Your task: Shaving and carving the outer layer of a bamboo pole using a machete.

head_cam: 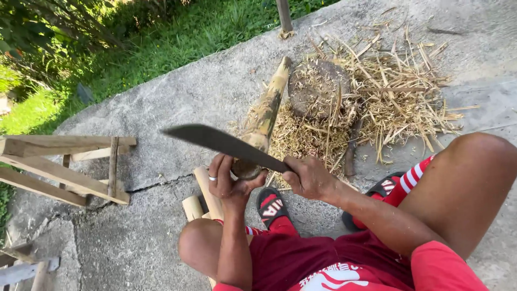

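My left hand grips the near cut end of a thick bamboo piece, which slants away from me with its far tip on the concrete. My right hand is closed on the handle of a long dark machete. The blade crosses over the bamboo's near end and points to the left. A ring shows on a finger of my left hand. I sit low with both knees apart, in red shorts and sandals.
A round wooden chopping block sits in a heap of bamboo shavings. Short cut bamboo pieces lie by my left knee. A wooden frame stands at left. Grass borders the concrete slab.
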